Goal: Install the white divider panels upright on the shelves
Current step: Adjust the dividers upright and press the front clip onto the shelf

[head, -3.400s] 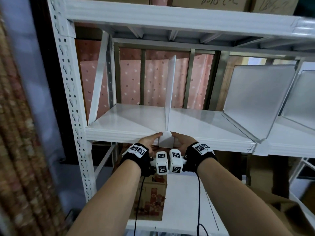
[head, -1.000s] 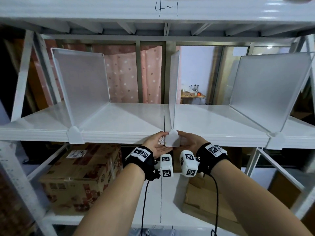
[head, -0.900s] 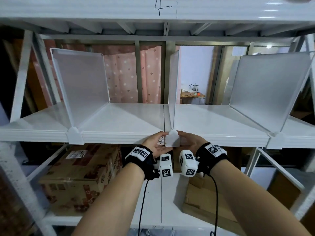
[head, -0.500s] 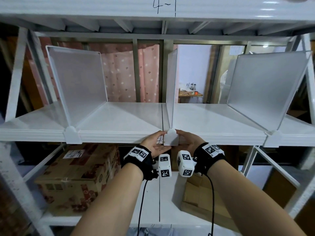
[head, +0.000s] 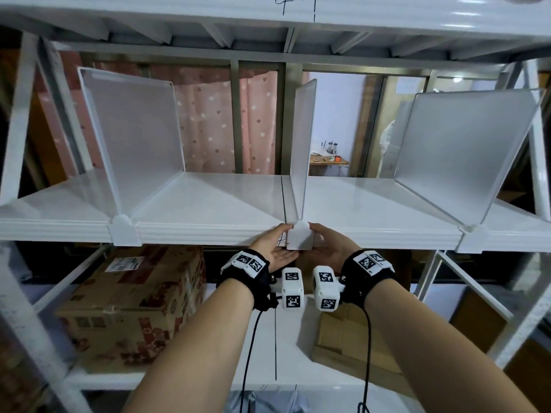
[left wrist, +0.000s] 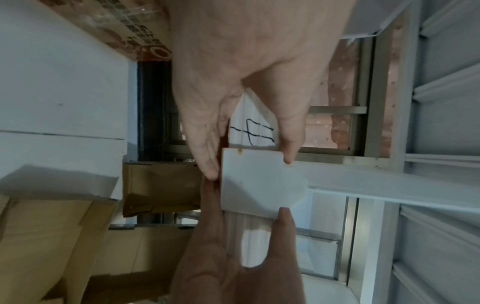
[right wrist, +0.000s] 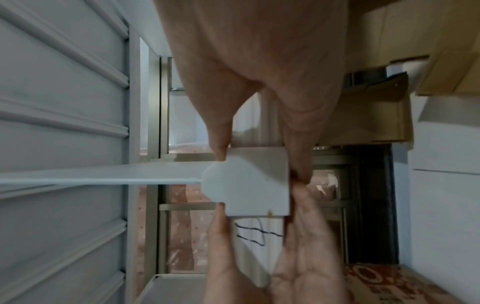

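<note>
At frame center, the left hand and right hand pinch the front clip of the upright middle divider panel on the shelf edge, thumbs above, fingers beneath

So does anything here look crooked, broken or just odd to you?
Mostly tidy: three white dividers stand upright on the shelf. The middle divider has both hands at its front clip. One small oddity: a yellowish spot marks the clip's edge. Black handwriting on the shelf's front edge sits partly behind the clip.
</note>
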Action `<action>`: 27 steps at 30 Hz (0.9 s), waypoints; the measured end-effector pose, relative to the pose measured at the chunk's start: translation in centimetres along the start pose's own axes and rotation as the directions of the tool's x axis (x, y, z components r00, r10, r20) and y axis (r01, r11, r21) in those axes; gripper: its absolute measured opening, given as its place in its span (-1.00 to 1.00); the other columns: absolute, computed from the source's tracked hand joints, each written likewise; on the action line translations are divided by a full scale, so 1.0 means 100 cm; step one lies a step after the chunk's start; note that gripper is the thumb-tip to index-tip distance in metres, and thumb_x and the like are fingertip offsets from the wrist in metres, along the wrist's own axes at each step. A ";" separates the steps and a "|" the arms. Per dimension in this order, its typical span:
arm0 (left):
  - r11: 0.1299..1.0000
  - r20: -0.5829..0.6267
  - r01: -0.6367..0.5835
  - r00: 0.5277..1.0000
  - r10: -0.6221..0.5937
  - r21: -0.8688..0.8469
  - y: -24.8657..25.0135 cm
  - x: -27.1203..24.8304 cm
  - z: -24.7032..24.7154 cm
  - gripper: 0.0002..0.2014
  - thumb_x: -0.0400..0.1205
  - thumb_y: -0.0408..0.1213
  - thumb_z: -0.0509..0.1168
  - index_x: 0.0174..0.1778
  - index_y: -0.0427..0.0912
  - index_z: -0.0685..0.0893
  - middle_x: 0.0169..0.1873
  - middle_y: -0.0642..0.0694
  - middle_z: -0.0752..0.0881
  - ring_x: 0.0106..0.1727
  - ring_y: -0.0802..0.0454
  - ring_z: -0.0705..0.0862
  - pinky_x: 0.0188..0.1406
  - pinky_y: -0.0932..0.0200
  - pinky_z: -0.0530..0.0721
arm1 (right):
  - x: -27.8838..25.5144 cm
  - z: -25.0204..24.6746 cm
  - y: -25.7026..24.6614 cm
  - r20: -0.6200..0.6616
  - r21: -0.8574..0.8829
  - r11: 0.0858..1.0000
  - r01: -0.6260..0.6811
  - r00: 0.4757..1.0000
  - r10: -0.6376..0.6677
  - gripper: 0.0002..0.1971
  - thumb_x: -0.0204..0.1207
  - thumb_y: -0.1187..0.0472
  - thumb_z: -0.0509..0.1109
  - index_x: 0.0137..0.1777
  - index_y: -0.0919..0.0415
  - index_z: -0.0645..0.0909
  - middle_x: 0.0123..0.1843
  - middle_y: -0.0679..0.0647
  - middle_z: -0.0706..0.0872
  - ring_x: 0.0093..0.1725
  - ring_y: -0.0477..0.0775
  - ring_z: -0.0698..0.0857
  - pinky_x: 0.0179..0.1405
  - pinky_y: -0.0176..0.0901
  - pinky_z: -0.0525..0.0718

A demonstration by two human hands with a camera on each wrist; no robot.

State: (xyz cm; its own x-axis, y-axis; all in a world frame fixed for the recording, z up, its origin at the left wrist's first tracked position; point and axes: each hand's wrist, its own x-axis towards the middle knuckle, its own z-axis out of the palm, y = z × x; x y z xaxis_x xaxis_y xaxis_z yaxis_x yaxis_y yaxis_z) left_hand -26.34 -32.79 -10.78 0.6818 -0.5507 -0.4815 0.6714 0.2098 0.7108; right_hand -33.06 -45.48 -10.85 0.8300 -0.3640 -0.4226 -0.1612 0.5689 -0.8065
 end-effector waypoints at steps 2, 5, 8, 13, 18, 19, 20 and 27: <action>1.000 0.008 0.009 1.000 -0.009 -0.011 0.001 0.000 0.000 -0.21 0.49 -0.24 0.55 0.50 -0.50 0.30 0.36 -0.43 0.52 0.39 -0.27 0.57 0.42 -0.13 0.55 | 0.002 -0.002 0.005 0.010 0.036 0.999 0.006 1.000 -0.006 -0.64 0.61 0.09 0.40 -0.06 0.49 0.59 -0.24 0.36 0.78 -0.13 0.27 0.71 0.06 0.04 0.74; 1.000 0.023 -0.010 1.000 0.010 -0.012 0.000 -0.001 0.003 -0.29 0.52 -0.22 0.53 0.47 -0.44 0.35 0.38 -0.40 0.50 0.42 -0.26 0.54 0.45 -0.14 0.52 | 0.008 -0.005 0.008 0.014 0.060 0.998 0.033 0.999 -0.033 -0.62 0.58 0.09 0.43 0.00 0.50 0.58 -0.02 0.42 0.71 0.06 0.33 0.71 0.42 0.13 0.57; 1.000 0.036 -0.012 0.999 0.013 -0.015 -0.002 -0.003 0.004 -0.48 0.52 -0.25 0.52 0.29 -0.32 0.45 0.31 -0.37 0.51 0.41 -0.27 0.53 0.44 -0.16 0.53 | 0.013 -0.008 0.009 0.005 0.043 0.998 0.044 0.999 -0.045 -0.62 0.56 0.09 0.46 0.03 0.48 0.58 0.04 0.43 0.70 0.21 0.37 0.69 0.43 0.17 0.57; 1.000 0.023 -0.030 0.999 0.030 0.007 -0.003 0.002 0.001 -0.54 0.50 -0.26 0.54 0.21 -0.24 0.49 0.03 -0.35 0.53 0.35 -0.29 0.57 0.37 -0.17 0.59 | 0.018 -0.008 0.012 -0.008 0.011 0.994 0.105 0.994 -0.105 -0.60 0.55 0.10 0.47 0.19 0.44 0.58 0.05 0.44 0.71 0.15 0.37 0.71 0.32 0.16 0.65; 0.999 0.012 -0.043 0.999 0.043 0.019 -0.001 0.006 0.004 -0.57 0.50 -0.29 0.54 0.19 -0.26 0.51 -0.07 -0.34 0.54 0.33 -0.29 0.59 0.38 -0.17 0.59 | 0.021 -0.009 0.014 -0.041 0.003 0.991 0.130 0.991 -0.130 -0.45 0.50 0.07 0.52 0.36 0.42 0.54 0.19 0.50 0.70 0.15 0.40 0.75 0.11 0.13 0.76; 0.999 0.006 -0.043 0.999 0.043 0.025 0.000 0.006 0.004 -0.56 0.49 -0.28 0.55 0.18 -0.27 0.52 -0.06 -0.35 0.55 0.33 -0.28 0.60 0.37 -0.16 0.60 | 0.021 -0.009 0.014 -0.038 0.004 0.992 0.129 0.991 -0.128 -0.47 0.51 0.08 0.51 0.35 0.42 0.55 0.19 0.51 0.70 0.12 0.39 0.76 0.07 0.12 0.77; 0.999 0.004 -0.038 0.999 0.038 0.029 -0.001 0.007 0.004 -0.57 0.48 -0.28 0.55 0.16 -0.28 0.53 -0.05 -0.35 0.56 0.33 -0.28 0.60 0.37 -0.16 0.60 | 0.021 -0.009 0.014 -0.027 0.015 0.992 0.128 0.991 -0.128 -0.48 0.52 0.08 0.51 0.34 0.42 0.55 0.18 0.50 0.71 0.08 0.38 0.77 0.04 0.10 0.78; 1.000 0.014 0.002 1.000 -0.003 0.018 -0.002 0.010 0.002 -0.56 0.46 -0.26 0.57 0.11 -0.34 0.53 -0.03 -0.37 0.61 0.32 -0.26 0.63 0.37 -0.12 0.60 | 0.020 -0.014 0.010 0.050 0.044 0.992 0.115 0.992 -0.117 -0.66 0.58 0.11 0.45 0.15 0.40 0.61 -0.03 0.42 0.73 -0.01 0.32 0.75 0.29 0.10 0.67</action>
State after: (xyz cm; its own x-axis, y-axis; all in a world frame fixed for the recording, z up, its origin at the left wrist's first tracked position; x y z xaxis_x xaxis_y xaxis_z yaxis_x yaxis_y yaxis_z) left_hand -25.82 -33.56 -11.27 0.6759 -0.5628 -0.4759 0.6677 0.1940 0.7187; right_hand -32.33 -46.71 -13.11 0.8690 -0.3903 -0.3040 -0.0410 0.5555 -0.8305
